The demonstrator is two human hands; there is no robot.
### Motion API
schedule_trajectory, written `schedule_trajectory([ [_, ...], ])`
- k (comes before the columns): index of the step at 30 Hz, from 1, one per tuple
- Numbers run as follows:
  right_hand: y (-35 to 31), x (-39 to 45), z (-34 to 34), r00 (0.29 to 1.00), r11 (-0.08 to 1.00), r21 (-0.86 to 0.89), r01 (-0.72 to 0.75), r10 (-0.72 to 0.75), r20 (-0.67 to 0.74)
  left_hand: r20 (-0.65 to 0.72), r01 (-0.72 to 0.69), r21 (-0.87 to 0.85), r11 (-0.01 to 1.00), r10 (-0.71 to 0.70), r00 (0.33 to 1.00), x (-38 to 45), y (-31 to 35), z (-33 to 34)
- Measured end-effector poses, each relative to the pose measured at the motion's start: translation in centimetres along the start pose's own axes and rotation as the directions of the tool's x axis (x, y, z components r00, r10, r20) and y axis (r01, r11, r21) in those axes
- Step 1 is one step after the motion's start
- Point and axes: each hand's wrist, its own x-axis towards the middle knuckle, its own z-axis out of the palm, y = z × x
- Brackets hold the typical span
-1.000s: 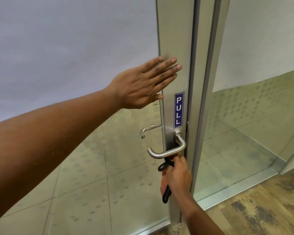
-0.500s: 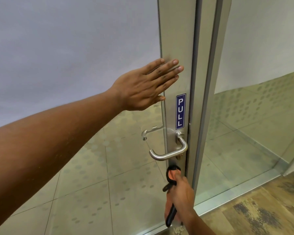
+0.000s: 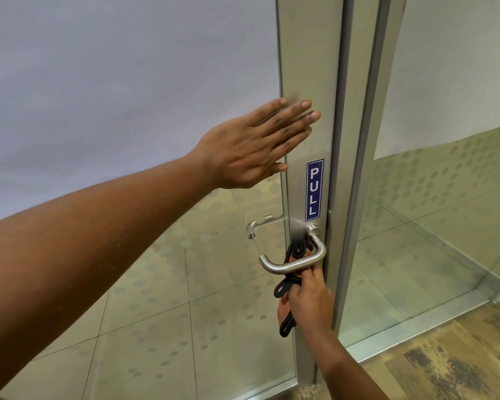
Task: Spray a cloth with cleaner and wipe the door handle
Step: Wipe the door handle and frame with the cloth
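A brushed-metal lever door handle [image 3: 293, 264] juts from the aluminium door stile [image 3: 309, 67], just below a blue PULL sticker [image 3: 314, 190]. My right hand [image 3: 309, 301] is directly under the handle, gripping an orange cloth with black edging [image 3: 296, 251]. The cloth's top is pushed up behind the handle bar, and its tail hangs below my fist. My left hand [image 3: 257, 145] lies flat with fingers extended against the stile and glass, above the handle. No spray bottle is in view.
Frosted glass door panel [image 3: 127, 82] fills the left. A second handle [image 3: 260, 225] shows through the glass on the far side. A fixed glass panel [image 3: 445, 197] and a metal floor track [image 3: 416, 327] are at right, with wood-look floor [image 3: 459, 356] below.
My right hand has risen with the cloth from below the handle, pushing the cloth's top up behind the bar again. My left hand stays pressed on the door.
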Motion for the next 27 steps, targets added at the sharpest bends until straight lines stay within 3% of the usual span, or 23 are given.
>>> schedule_trajectory([
  [8,2.0,-1.0,-1.1,0.990,0.994,-0.105,-0.009,0.024,0.141,0.004,0.003,-0.006,1.000,-0.003,1.000,0.0,0.0,0.0],
  [11,2.6,-0.6,-2.8,0.958,0.970,-0.236,0.055,0.015,0.286,0.000,0.006,-0.007,1.000,-0.006,1.000,0.0,0.0,0.1],
  [13,3.4,-0.2,-4.8,0.925,0.948,-0.316,0.034,0.090,0.368,0.003,0.005,-0.007,1.000,-0.005,1.000,0.0,0.1,0.1],
  [16,3.6,0.9,-8.7,0.934,0.960,-0.270,-0.077,0.164,0.317,0.008,0.003,0.010,1.000,-0.003,1.000,0.0,0.1,0.0],
  [21,-1.7,4.5,-14.9,0.980,0.993,-0.116,-0.007,0.030,0.197,-0.001,-0.002,0.000,1.000,0.002,1.000,-0.1,0.1,0.0],
  [25,-5.9,7.1,-17.6,0.965,0.998,0.063,0.017,-0.032,0.260,-0.002,0.007,-0.004,1.000,-0.007,1.000,-0.1,0.1,-0.1],
  [27,-7.6,8.4,-16.8,0.934,0.999,0.036,-0.003,-0.010,0.358,-0.004,0.008,-0.018,1.000,-0.009,1.000,0.0,0.0,-0.2],
])
